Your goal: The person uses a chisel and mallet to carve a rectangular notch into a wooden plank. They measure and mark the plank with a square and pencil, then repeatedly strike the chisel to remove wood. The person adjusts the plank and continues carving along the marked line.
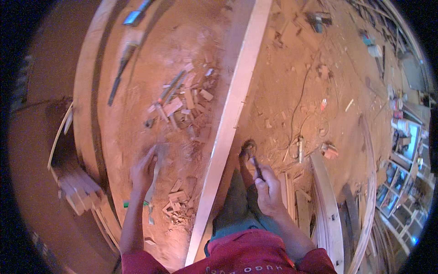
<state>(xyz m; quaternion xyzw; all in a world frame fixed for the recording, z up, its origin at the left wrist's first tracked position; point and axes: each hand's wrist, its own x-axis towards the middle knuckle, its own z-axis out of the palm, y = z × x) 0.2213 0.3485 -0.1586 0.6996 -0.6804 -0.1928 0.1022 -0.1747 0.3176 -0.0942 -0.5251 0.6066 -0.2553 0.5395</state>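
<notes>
A long pale wooden beam (226,109) runs from near my body to the far edge, between my two hands. On its right side, my right hand (269,189) is closed around the dark handle of what looks like a hammer (258,170), its dark head pointing away from me and just right of the beam. My left hand (144,171) hangs left of the beam, over the dusty ground, smeared by motion. Whether its fingers hold anything does not show. Wood offcuts (179,201) lie on the ground between that hand and the beam.
Another pile of wood scraps (182,105) lies farther off, left of the beam. A curved timber (86,91) stands at the far left, with stacked boards (80,189) nearby. Curved planks (326,201) lean at my right. A cable (299,102) crosses the ground; shelves (397,182) line the right edge.
</notes>
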